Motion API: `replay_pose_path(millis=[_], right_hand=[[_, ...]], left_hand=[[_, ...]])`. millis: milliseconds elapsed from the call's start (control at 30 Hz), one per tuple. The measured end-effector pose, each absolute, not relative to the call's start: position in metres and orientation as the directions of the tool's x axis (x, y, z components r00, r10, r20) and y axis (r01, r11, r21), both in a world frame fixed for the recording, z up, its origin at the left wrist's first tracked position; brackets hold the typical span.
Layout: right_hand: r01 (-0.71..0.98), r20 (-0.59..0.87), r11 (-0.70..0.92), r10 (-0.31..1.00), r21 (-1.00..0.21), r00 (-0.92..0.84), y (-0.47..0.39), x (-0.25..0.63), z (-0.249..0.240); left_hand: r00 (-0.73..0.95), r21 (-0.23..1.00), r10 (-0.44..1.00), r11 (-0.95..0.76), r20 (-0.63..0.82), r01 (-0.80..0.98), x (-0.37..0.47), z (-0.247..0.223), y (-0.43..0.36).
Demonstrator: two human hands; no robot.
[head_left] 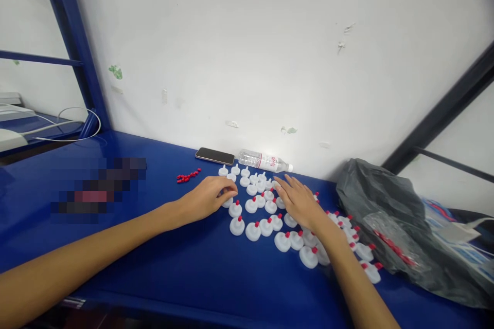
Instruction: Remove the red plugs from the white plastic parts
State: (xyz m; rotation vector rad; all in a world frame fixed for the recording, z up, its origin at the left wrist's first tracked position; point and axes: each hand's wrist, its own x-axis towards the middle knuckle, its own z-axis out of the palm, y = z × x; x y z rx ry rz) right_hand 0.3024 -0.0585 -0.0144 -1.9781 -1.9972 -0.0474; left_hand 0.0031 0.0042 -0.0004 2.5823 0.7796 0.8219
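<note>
white spouted discs [253, 232], seemingly plastic, lie around the right hand [300, 203].

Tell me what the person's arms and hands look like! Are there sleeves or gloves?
The left arm and right arm look slim, with no sleeves on the parts in view. The left hand and right hand wear no gloves. No watch or bracelet shows.

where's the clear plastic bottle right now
In the head view it's near the middle: the clear plastic bottle lies on its side by the wall, just right of the phone and beyond the white spouted pieces.
</note>
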Motion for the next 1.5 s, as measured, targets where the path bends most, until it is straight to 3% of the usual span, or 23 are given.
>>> replay_pose_path(millis=[167,300,433,667,767,1000,1167,1300,1500], right_hand=[[0.97,0.222,0.047,0.975,-0.239,0.008,-0.053,0.305,-0.014],[0.963,0.238,0.105,0.97,-0.248,-0.044,-0.051,0.305,-0.014],[0.959,0.312,0.147,0.948,-0.241,-0.066,-0.053,0.303,-0.006],[0.914,0.589,0.23,0.808,-0.335,0.012,-0.058,0.297,0.011],[0.895,0.612,0.266,0.791,-0.357,0.009,-0.059,0.294,0.011],[0.887,0.594,0.385,0.787,-0.256,-0.17,-0.066,0.28,0.012],[0.871,0.612,0.44,0.757,-0.219,-0.228,-0.07,0.269,0.016],[0.836,0.583,0.497,0.759,-0.232,-0.289,-0.072,0.26,0.016],[0.805,0.562,0.528,0.766,-0.271,-0.313,-0.078,0.246,0.015]], left_hand=[[0.691,0.358,0.546,-0.836,0.474,0.415,0.002,0.006,0.0],[0.591,0.233,0.615,-0.769,0.522,0.595,-0.011,0.014,0.021],[0.527,0.11,0.728,-0.625,0.439,0.773,-0.03,0.02,0.05],[0.458,0.044,0.823,-0.5,0.336,0.865,-0.039,0.005,0.065],[0.446,0.015,0.84,-0.473,0.308,0.881,-0.036,-0.002,0.066],[0.455,0.044,0.822,-0.498,0.343,0.866,-0.032,0.002,0.064],[0.489,0.107,0.732,-0.6,0.475,0.793,-0.027,0.014,0.052],[0.563,0.197,0.511,-0.828,0.65,0.524,-0.014,0.014,0.035],[0.638,0.051,0.235,-0.954,0.733,0.294,0.002,0.005,0.013]])
